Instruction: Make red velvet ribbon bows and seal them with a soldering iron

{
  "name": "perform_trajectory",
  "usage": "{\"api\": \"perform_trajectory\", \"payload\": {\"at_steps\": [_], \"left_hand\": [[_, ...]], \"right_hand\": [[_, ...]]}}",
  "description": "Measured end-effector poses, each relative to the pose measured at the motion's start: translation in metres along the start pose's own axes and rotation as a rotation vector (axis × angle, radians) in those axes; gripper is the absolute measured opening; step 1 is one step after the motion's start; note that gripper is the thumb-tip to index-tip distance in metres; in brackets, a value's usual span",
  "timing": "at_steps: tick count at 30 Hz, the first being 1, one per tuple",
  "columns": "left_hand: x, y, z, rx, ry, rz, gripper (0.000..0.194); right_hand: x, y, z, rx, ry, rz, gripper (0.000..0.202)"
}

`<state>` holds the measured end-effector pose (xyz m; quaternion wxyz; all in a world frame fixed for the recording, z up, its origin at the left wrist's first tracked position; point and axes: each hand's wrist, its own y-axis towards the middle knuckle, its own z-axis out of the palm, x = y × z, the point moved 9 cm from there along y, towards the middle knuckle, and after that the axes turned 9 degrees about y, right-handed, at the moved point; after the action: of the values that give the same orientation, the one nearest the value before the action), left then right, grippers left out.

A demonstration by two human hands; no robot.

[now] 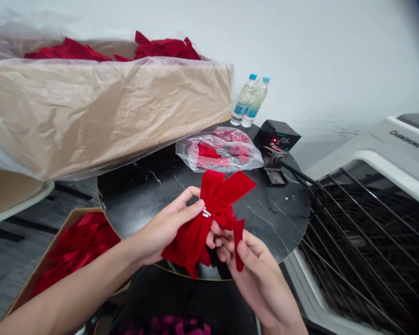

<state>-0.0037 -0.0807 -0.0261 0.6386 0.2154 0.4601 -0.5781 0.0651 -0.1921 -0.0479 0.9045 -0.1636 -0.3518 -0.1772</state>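
A large red velvet bow (192,237) is held over the near part of the round black table (265,223), with a small silvery white piece at its centre. My left hand (176,221) grips the bow from the left, thumb pressed beside that centre piece. To the right, my right hand (247,256) pinches a short red ribbon strip (238,242) with notched ends between thumb and fingers. Some of its fingertips are close to the underside of the bow, partly hidden.
A plastic-lined box (125,102) of red bows stands back left. Behind are a clear bag (219,151) of bows, two bottles (249,102) and a black soldering-type unit (277,135). A carton (73,251) of red bows sits lower left, a Changhong heater (370,209) right.
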Motion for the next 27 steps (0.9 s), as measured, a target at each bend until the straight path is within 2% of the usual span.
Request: {"api": "perform_trajectory", "payload": {"at_steps": [4, 8, 11, 17, 19, 21, 25, 27], "left_hand": [[-0.003, -0.004, -0.001, -0.001, 0.028, -0.041, 0.014], [-0.001, -0.006, 0.003, 0.061, 0.007, -0.063, 0.014], [-0.001, -0.005, 0.008, 0.117, -0.054, -0.046, 0.013], [0.006, -0.002, 0.009, 0.112, -0.134, -0.115, 0.017], [0.006, 0.0, 0.008, 0.097, -0.136, -0.115, 0.018], [0.004, 0.002, 0.007, 0.069, -0.137, -0.091, 0.015], [-0.003, 0.006, 0.002, 0.01, -0.08, -0.013, 0.008], [-0.005, 0.009, -0.002, -0.025, 0.021, 0.021, 0.014]], "right_hand": [[0.003, 0.008, -0.001, -0.077, 0.144, -0.012, 0.017], [0.021, 0.01, -0.007, -0.17, 0.049, -0.147, 0.015], [0.037, 0.013, -0.006, -0.154, -0.098, -0.266, 0.013], [0.061, 0.019, -0.003, -0.074, -0.309, -0.436, 0.003], [0.067, 0.021, -0.005, -0.053, -0.36, -0.445, 0.003], [0.07, 0.022, -0.011, -0.064, -0.429, -0.396, 0.005], [0.077, 0.01, -0.031, -0.19, -0.574, -0.246, 0.015], [0.079, 0.0, -0.027, -0.212, -0.63, -0.257, 0.016]]}}
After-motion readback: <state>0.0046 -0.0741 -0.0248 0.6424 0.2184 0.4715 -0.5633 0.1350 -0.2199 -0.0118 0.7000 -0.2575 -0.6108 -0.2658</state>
